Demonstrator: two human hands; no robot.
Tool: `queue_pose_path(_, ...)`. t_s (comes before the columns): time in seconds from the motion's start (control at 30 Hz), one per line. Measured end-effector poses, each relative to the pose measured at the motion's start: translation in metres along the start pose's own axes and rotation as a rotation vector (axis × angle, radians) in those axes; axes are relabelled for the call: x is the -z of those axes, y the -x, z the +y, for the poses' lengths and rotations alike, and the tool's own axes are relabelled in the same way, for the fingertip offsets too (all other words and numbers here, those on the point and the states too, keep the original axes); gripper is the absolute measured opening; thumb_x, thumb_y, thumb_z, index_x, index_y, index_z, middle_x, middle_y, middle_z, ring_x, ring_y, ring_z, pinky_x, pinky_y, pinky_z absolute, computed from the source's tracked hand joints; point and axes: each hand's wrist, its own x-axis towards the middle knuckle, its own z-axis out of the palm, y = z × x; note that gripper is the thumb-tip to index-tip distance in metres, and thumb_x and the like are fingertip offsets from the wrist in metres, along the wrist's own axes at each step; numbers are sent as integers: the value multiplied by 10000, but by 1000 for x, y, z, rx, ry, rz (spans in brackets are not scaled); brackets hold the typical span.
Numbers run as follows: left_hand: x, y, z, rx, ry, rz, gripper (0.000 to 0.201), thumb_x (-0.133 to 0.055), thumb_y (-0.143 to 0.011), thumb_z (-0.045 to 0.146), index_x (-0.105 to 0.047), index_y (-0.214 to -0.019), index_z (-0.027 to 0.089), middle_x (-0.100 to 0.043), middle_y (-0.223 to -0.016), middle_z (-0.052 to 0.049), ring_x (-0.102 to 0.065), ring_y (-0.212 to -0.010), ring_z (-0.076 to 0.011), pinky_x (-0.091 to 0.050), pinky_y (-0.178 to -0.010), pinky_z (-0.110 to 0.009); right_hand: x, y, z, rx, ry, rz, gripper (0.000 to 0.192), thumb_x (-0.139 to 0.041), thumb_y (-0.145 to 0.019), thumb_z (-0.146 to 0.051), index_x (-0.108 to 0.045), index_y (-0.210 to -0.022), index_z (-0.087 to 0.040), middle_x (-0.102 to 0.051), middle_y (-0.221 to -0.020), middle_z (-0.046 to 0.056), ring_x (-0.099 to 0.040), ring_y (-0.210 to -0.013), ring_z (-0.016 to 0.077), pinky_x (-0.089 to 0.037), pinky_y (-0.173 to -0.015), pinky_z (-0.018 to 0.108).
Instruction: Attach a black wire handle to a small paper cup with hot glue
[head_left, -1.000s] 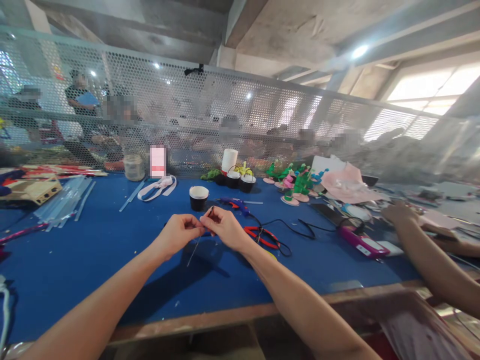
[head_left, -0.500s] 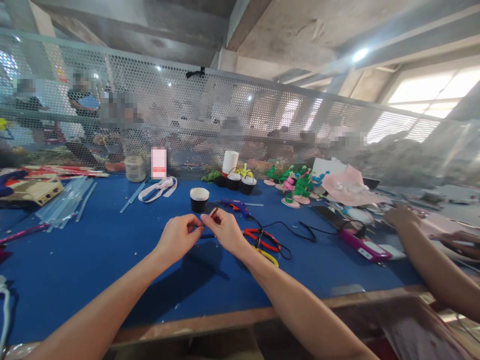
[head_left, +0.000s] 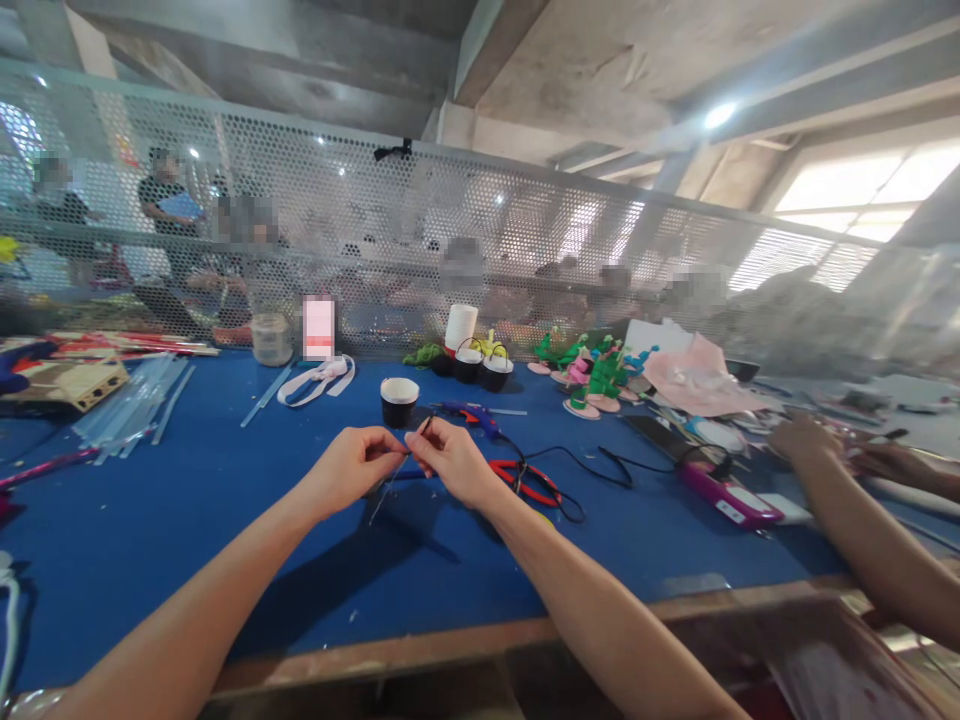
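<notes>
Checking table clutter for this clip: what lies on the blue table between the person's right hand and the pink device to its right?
In the head view, red-handled pliers and a looping black cable lie between the right hand and the pink device.

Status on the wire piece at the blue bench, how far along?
Done: finished-looking green and pink figures stand at the back of the blue table. In hand: left hand and right hand pinch a thin dark wire between fingertips, above the table. Left: the wire is bare, nothing attached. Red-handled pliers and the glue gun lie unused beside the hands.
</notes>
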Motion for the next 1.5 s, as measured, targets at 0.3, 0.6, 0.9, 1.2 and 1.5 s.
queue_pose_path(0.3,-7,6,7,-83,-312,169,186,-435,-702,278,-573,-673,157,-523,-520,7,-416,-473,-104,-292,-460,-203,-3,0,2,43,164,88,244,-470,-708,-398,-438,-619,-173,-402,-491,-51,-363,-426,72,-307,-414,206)
queue_pose_path(0.6,-11,6,8,-70,-315,188,184,-454,-686,286,-587,-680,159,-569,-562,-9,-444,-494,-114,-305,-471,-209,-8,0,3,43,244,214,277,-499,-681,-398,-426,-539,-171,-425,-501,-32,-370,-488,86,-310,-472,219)
queue_pose_path(0.9,-10,3,4,63,100,50,213,-520,-621,347,-506,-576,139,-371,-427,70,-290,-403,-58,-203,-394,-186,-2,3,-5,11,15,-25,255,-507,-676,-418,-452,-647,-171,-457,-546,-45,-389,-424,65,-323,-412,204)
queue_pose_path(1.2,-2,2,5,-40,-62,43,211,-465,-679,321,-565,-661,136,-459,-495,43,-350,-447,-73,-261,-436,-192,-1,2,-1,36,124,75,245,-473,-707,-399,-411,-601,-187,-374,-424,-73,-337,-395,68,-274,-401,206)
queue_pose_path(1.5,-8,6,8,-115,-339,156,180,-453,-700,274,-585,-675,155,-543,-539,3,-425,-480,-101,-298,-476,-205,-2,1,1,35,215,126,259,-463,-714,-400,-425,-582,-181,-372,-439,-60,-343,-432,79,-277,-424,209)
